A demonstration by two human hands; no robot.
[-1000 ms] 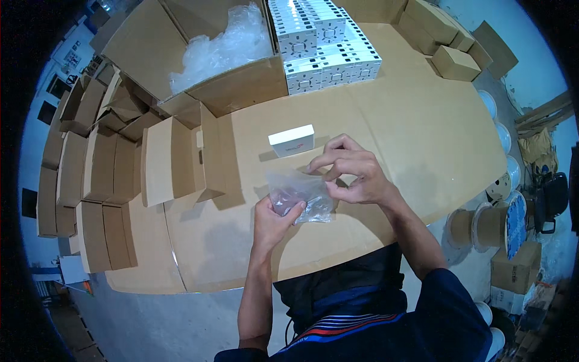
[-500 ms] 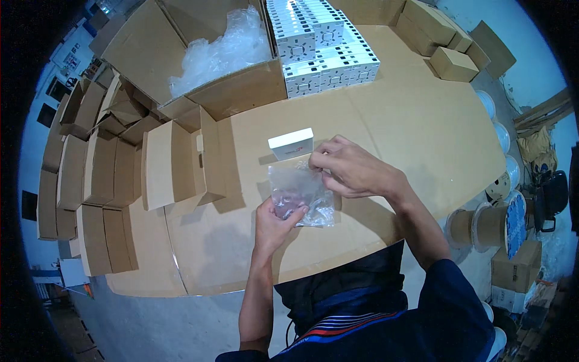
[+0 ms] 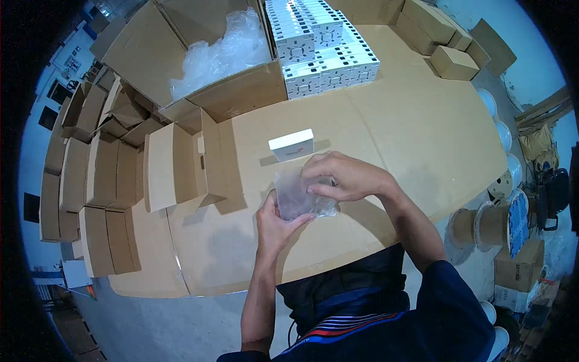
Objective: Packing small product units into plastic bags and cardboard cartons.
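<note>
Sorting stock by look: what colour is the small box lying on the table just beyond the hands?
White, the small box, best seen in the head view.

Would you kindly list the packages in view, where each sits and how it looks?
Clear plastic bag: held between left hand and right hand.
Small white box: table, just beyond the hands.
White patterned boxes: stacked far side.
Open brown carton: far left, clear plastic inside.
</note>
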